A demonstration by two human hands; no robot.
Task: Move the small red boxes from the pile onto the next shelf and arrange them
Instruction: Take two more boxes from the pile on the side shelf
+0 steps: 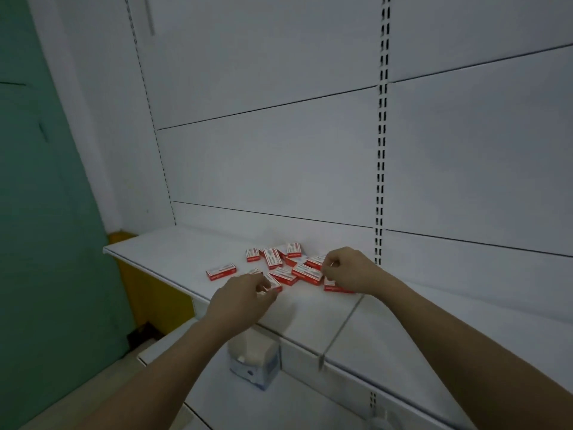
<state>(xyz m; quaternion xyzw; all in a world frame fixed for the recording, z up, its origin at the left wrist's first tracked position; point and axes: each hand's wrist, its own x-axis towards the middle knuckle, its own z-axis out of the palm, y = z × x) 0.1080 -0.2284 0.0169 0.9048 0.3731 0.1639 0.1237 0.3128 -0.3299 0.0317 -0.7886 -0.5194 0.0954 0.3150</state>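
Left hand (245, 290): fingers curled, pinching a small red box (273, 282) at the pile's near edge. Right hand (347, 270): fingers curled among red boxes (307, 272); grip unclear.

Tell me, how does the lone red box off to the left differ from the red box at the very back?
The lone box lies apart from the pile, touching no other; the back box sits against the pile, nearest the wall. The lone box lies lengthwise across the shelf; the back box points toward the wall. Both are small, red with white labels.

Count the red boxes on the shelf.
About 12 red boxes show: one apart at left, four at the back, the rest heaped between the hands. Some may be hidden.
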